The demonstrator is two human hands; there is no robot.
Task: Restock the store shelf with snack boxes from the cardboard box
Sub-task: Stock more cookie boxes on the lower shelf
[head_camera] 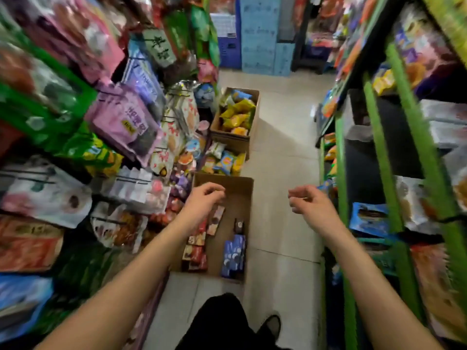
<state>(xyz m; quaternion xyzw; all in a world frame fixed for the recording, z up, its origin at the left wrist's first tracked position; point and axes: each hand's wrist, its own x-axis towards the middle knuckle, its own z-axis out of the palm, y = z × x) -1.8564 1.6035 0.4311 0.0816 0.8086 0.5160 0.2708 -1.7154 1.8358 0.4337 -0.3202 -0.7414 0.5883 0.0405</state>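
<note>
Both grips empty and loosely curled, left hand (205, 198) hovering over the open brown cardboard box (237, 198) on the floor where the blue snack boxes (233, 255) sit, right hand (309, 205) free for the green-framed shelf (381, 157).

Left hand (205, 199), right hand (311, 203) loosely curled

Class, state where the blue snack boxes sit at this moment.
In the head view, the blue snack boxes stand in the near right corner of the open cardboard box on the floor, right of the red snack boxes, below the left hand.
</note>
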